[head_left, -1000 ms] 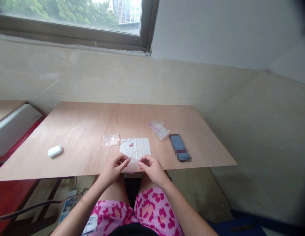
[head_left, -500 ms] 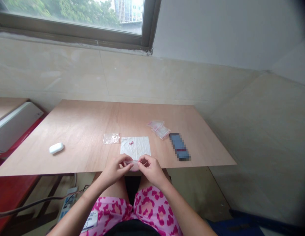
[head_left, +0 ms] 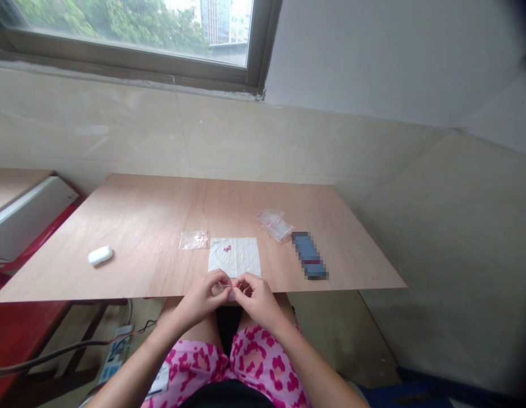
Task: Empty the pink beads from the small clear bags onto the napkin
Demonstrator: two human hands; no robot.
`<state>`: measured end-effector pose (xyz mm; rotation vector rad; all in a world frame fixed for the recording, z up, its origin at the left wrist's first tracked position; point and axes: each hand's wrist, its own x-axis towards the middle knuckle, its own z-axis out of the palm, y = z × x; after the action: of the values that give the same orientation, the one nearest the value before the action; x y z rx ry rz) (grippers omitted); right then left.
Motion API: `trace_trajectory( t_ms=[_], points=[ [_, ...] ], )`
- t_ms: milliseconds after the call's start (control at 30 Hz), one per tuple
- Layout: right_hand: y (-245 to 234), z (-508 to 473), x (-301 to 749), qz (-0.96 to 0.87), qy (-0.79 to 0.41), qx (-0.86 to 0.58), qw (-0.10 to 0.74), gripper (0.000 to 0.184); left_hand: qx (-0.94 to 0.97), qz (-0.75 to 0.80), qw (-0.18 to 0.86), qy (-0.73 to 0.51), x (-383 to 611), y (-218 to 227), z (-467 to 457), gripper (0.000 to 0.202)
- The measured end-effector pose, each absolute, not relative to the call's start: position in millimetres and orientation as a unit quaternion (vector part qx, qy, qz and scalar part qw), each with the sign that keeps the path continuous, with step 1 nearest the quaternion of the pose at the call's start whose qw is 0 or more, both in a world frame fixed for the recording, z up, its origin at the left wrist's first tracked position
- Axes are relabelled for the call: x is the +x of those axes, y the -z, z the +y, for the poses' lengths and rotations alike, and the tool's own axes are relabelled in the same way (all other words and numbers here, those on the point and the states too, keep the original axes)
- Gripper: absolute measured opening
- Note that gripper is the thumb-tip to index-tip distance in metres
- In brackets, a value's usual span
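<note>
My left hand (head_left: 205, 296) and my right hand (head_left: 255, 296) meet at the near edge of the wooden table (head_left: 152, 226), fingers pinched together on a small clear plastic bag (head_left: 229, 290) that is mostly hidden between them. Just beyond my hands lies a white sheet (head_left: 235, 256) with a few small pink beads (head_left: 227, 247) on it. To its left rests an empty-looking clear bag (head_left: 193, 240).
A pile of small clear bags (head_left: 274, 222) and a blurred dark flat object (head_left: 309, 256) lie to the right of the sheet. A white oval case (head_left: 100, 255) sits at the left. A window runs above the tiled wall.
My hands have drawn closer together and a little toward me, gathering the small bag between the fingertips. The camera tilted slightly.
</note>
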<state>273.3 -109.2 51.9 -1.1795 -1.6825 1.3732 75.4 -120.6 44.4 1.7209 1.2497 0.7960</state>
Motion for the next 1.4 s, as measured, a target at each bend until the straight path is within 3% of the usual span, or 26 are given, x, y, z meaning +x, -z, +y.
trace_trajectory(
  t_ms=[1400],
  points=[
    [-41,-105,276,-0.660,-0.499,-0.449,0.338,0.014,0.701,0.499,0.382,-0.338,75,-35,-117,0.014]
  ],
)
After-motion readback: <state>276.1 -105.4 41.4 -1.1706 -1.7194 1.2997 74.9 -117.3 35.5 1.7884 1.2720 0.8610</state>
